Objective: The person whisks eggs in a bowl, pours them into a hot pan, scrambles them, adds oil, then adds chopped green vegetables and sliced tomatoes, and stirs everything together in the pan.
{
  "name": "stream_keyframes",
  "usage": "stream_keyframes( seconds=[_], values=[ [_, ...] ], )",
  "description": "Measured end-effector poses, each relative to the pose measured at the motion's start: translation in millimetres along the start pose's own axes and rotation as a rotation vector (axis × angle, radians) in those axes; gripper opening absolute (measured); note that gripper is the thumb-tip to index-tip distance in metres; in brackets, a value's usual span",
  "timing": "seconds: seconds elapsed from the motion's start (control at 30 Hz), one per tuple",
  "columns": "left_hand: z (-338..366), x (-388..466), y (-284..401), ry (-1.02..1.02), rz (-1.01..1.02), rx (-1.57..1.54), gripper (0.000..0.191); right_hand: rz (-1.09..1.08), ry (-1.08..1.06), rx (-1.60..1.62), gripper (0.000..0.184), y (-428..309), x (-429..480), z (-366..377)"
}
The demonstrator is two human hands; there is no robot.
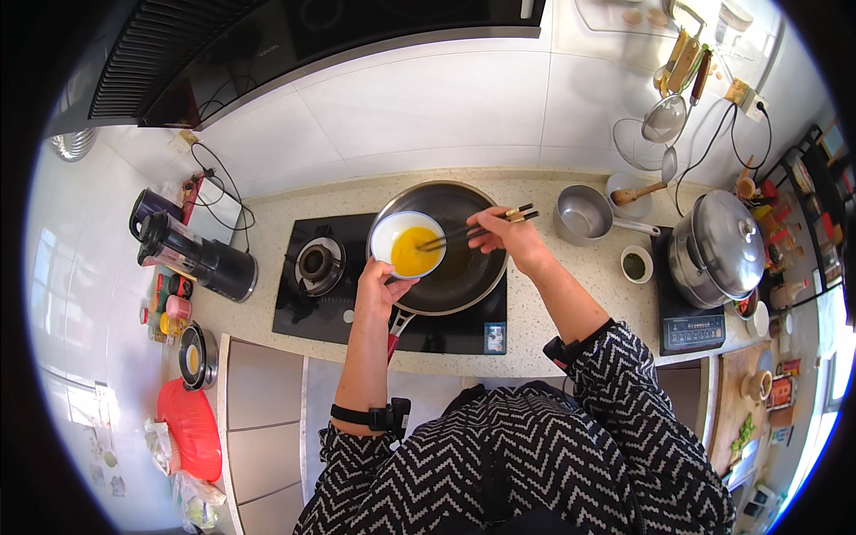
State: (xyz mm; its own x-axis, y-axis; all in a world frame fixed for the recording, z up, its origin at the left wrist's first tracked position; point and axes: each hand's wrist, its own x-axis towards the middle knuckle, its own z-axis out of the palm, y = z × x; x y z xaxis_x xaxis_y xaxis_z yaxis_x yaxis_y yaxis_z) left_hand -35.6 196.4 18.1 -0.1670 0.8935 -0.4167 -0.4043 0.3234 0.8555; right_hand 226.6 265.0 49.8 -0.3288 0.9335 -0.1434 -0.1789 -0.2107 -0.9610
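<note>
My left hand (pixel 382 286) grips a white bowl with a blue rim (pixel 384 235), tilted above the left part of a wok (pixel 478 284). Beaten egg (pixel 409 254), bright yellow, lies in the bowl. In my right hand (pixel 503 235) is a pair of dark chopsticks (pixel 461 232) with gold bands, their tips in the egg. The wok stands on the right side of a black glass cooktop (pixel 301 321), its handle (pixel 398 328) pointing toward me. A little liquid seems to lie in the wok's bottom, partly hidden by the bowl.
Left of the wok is a bare gas burner (pixel 317 265), with a blender (pixel 221 264) beyond. To the right stand a small saucepan (pixel 582 214), a cup of dark green contents (pixel 635 265) and a lidded steel pot (pixel 715 247) on an induction hob (pixel 692 334). A range hood (pixel 321 40) overhangs.
</note>
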Motion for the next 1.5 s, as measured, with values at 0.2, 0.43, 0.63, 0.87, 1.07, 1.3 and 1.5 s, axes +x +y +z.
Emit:
stream_keyframes(
  seconds=[0.2,0.43,0.63,0.87,1.07,1.3,1.5],
  values=[
    [-1.9,1.7,-2.8,-0.015,-0.043,-0.008,0.062,-0.028,-0.018,0.027,0.026,1.1,-1.2,2.8],
    [-4.3,3.5,-4.1,-0.003,-0.019,-0.011,0.061,-0.064,0.049,0.029,0.027,-11.2,-0.7,-4.7],
    [-4.4,12.2,-0.1,0.025,-0.025,0.061,0.061,-0.118,0.038,-0.046,0.025,-14.5,0.3,-0.6],
    [-0.6,30.2,-2.4,0.068,-0.065,0.062,0.059,-0.15,0.055,-0.067,0.024,-11.5,5.5,3.4],
    [11.9,61.0,-5.3,0.092,-0.121,0.119,0.059,-0.105,0.08,-0.135,0.025,3.3,25.0,5.6],
    [17.9,101.4,-12.2,0.146,-0.093,0.175,0.058,-0.032,0.115,-0.16,0.025,21.3,54.0,7.5],
    [13.9,111.8,-10.1,0.227,-0.012,0.194,0.065,-0.018,0.108,-0.11,0.021,35.8,71.0,20.3]
  ],
)
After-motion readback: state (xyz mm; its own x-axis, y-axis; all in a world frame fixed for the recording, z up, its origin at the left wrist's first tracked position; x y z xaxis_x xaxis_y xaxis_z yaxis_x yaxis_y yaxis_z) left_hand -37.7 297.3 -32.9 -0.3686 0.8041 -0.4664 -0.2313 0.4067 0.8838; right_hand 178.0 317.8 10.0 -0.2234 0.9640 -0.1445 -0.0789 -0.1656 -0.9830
